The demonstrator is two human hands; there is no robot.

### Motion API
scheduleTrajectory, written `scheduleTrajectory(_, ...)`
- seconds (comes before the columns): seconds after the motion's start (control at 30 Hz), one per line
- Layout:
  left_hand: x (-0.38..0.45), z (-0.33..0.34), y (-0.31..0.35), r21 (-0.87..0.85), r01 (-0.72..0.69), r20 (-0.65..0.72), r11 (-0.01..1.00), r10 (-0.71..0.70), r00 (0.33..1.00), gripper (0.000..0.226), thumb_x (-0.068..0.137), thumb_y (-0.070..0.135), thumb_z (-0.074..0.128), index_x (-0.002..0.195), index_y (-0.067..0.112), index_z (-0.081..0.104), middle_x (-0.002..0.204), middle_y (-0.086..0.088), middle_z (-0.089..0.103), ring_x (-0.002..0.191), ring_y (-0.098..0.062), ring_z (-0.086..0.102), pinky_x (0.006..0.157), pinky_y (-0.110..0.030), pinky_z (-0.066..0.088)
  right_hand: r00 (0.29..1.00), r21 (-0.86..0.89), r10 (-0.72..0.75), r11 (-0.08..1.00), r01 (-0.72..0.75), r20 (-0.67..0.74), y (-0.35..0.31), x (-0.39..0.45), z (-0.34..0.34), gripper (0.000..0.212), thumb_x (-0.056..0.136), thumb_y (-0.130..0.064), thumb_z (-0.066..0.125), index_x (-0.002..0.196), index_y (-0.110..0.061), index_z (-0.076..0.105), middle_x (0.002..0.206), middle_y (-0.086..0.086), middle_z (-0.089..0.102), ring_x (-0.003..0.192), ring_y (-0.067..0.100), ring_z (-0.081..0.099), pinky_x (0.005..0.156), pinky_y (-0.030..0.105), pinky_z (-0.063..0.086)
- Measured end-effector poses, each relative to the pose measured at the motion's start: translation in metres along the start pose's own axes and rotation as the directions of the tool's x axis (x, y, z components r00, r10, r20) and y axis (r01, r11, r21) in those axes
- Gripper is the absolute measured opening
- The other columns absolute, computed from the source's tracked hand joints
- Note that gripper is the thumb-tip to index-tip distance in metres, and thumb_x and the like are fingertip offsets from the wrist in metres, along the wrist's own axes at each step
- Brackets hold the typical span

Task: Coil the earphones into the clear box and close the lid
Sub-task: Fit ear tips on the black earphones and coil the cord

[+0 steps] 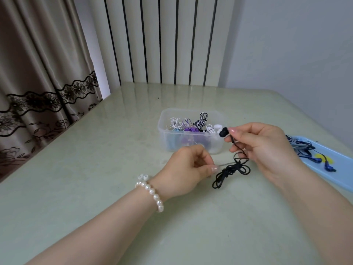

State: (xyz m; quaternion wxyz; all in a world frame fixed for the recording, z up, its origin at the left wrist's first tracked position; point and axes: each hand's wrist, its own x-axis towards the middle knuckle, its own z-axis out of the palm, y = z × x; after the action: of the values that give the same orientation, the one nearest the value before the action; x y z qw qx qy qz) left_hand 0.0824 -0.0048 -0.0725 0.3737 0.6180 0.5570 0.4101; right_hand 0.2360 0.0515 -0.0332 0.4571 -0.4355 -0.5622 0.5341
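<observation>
A clear plastic box (191, 146) stands open on the table, holding several coiled earphones in white, purple and striped black-and-white. In front of it hangs a pair of black earphones (232, 170), its cord bunched into a loose knot of loops. My right hand (261, 148) pinches the black earbud end near the box's right corner. My left hand (188, 169), with a pearl bracelet at the wrist, pinches the cord at the left of the bundle. The box's lid is not visible as a separate piece.
A light blue tray (336, 173) at the right edge of the table carries blue and grey earphones (313, 153). Two small white ear tips (142, 176) lie by my left wrist. The pale green table (95, 169) meets a curtain at left and a radiator behind.
</observation>
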Motion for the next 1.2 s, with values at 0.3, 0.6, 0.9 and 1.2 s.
scheduleTrajectory(0.3, -0.004, -0.008, 0.006, -0.224, 0.132, 0.018, 0.966, -0.131, 0.991, 0.019, 0.078, -0.001, 0.067, 0.080, 0.018, 0.068, 0.074, -0.005, 0.064, 0.068, -0.017, 0.059, 0.069, -0.022, 0.054, 0.999, -0.579, 0.018, 0.815, 0.006, 0.036, 0.020, 0.002, 0.007, 0.013, 0.075, -0.017, 0.072, 0.063, -0.011, 0.071, 0.062, 0.003, 0.066, 0.056, 0.012, 0.050, 0.058, 0.025, 0.039)
scheduleTrajectory(0.6, -0.002, -0.013, 0.005, -0.432, 0.158, -0.038, 0.888, -0.193, 0.980, 0.018, 0.073, -0.013, 0.066, 0.081, 0.002, 0.059, 0.069, -0.011, 0.061, 0.056, -0.013, 0.065, 0.062, -0.023, 0.057, 0.991, -0.703, 0.092, 0.712, 0.002, 0.097, 0.021, 0.001, 0.006, 0.016, 0.080, -0.027, 0.069, 0.065, -0.019, 0.070, 0.063, 0.002, 0.066, 0.066, 0.016, 0.055, 0.063, 0.024, 0.039)
scheduleTrajectory(0.9, 0.003, -0.020, 0.007, -0.656, 0.206, 0.096, 0.726, -0.191, 0.977, 0.017, 0.088, -0.003, 0.049, 0.091, -0.004, 0.065, 0.084, -0.015, 0.069, 0.074, -0.019, 0.069, 0.073, -0.024, 0.056, 0.955, -0.407, -0.102, 0.888, 0.213, 0.278, 0.013, -0.007, 0.015, 0.009, 0.075, -0.009, 0.071, 0.080, -0.016, 0.073, 0.067, -0.008, 0.070, 0.063, 0.002, 0.059, 0.064, 0.011, 0.045)
scheduleTrajectory(1.2, -0.003, -0.068, 0.008, -0.008, 0.174, -0.016, 0.985, -0.174, 0.985, 0.012, 0.078, -0.001, 0.067, 0.077, 0.011, 0.069, 0.066, 0.000, 0.068, 0.058, -0.007, 0.060, 0.058, -0.015, 0.051, 0.965, -0.291, -0.120, 0.938, 0.187, 0.234, 0.008, -0.009, 0.015, 0.014, 0.068, -0.001, 0.074, 0.070, -0.011, 0.065, 0.073, 0.020, 0.069, 0.067, 0.016, 0.058, 0.061, 0.016, 0.045)
